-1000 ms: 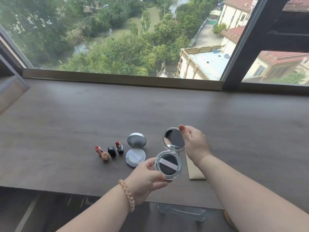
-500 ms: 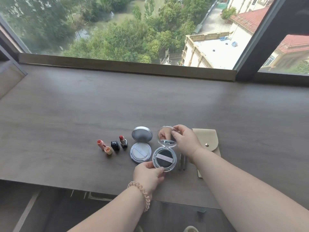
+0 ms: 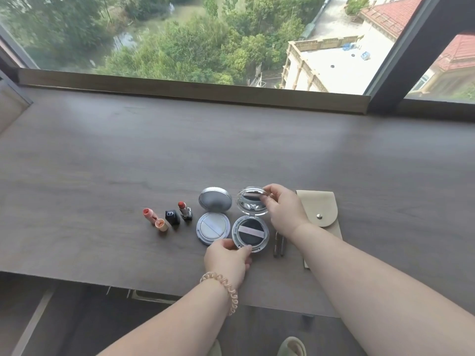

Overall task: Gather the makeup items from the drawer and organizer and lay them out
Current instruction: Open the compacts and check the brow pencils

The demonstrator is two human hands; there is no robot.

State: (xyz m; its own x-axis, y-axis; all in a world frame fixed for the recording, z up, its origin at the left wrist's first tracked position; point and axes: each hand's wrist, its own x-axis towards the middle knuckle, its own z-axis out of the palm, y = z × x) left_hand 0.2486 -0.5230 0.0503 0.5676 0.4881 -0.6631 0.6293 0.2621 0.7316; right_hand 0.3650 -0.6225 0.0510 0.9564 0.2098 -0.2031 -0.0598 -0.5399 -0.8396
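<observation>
Head view: wooden desk (image 3: 257,150) below a window. Item held: dark cushion compact (image 3: 250,233), open, base resting on the desk near the front edge, black puff with a pale strap showing, mirrored lid (image 3: 252,201) raised at 12 o'clock of the base. Left hand (image 3: 227,256): reaches in from 6 o'clock, wrist with a coiled bracelet (image 3: 221,286), fingers curled, pinching the base rim at its 7 o'clock side. Right hand (image 3: 282,209): forearm enters from 4 o'clock, wrist bent, thumb and fingertips closed on the lid's upper right edge. Just beside, at 9 o'clock: silver cushion compact (image 3: 213,224), open, white puff showing. Further at 9 o'clock: red lipstick (image 3: 184,210), black cap (image 3: 172,217), peach lipstick (image 3: 150,215) with its cap (image 3: 161,224). At 3 o'clock: two dark slim tools (image 3: 279,246), then a beige pouch (image 3: 320,214) under the right forearm.
</observation>
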